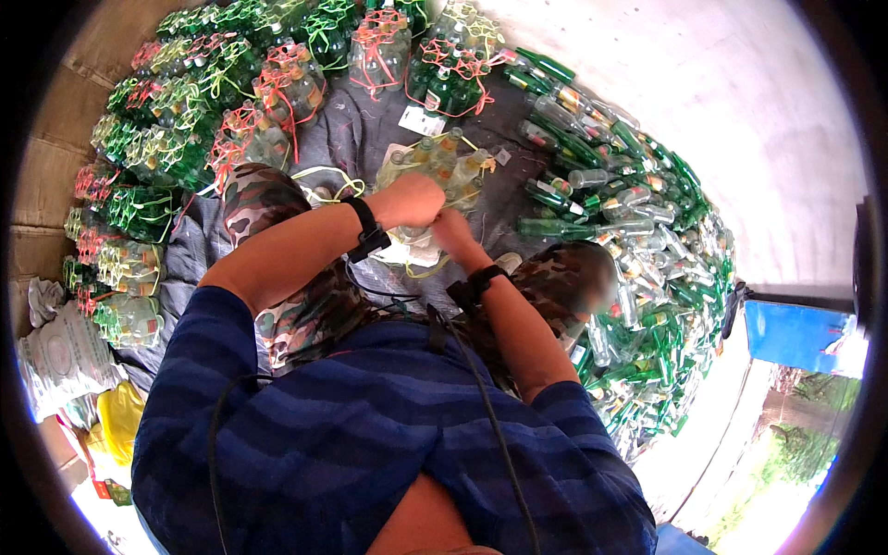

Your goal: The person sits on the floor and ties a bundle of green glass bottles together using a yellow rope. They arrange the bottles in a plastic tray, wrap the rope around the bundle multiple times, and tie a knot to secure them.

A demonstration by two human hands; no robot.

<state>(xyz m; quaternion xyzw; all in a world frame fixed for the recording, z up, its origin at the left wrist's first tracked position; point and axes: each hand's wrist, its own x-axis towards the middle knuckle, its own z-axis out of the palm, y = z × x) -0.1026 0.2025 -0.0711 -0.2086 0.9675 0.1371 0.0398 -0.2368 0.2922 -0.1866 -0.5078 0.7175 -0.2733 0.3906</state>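
Observation:
Just in front of me, a cluster of clear glass bottles (447,163) stands upright on a dark woven sheet. A thin yellow-green plastic strap (463,199) runs around and across it. My left hand (415,199) is curled into a fist over the near side of the cluster, and the strap leads to its fingers. Close against it, my right hand (454,234) pinches the same strap, slightly blurred. The fingertips and the strap's end are hidden between the two hands. To the left of the cluster, another loop of yellow-green strap (340,173) lies loose by my knee.
Strapped bundles of green and clear bottles (177,132) stand in rows at the left and back. A large heap of loose bottles (624,180) lies along the right wall. The dark sheet (340,111) is wrinkled. A white printed card (422,121) lies beyond the cluster.

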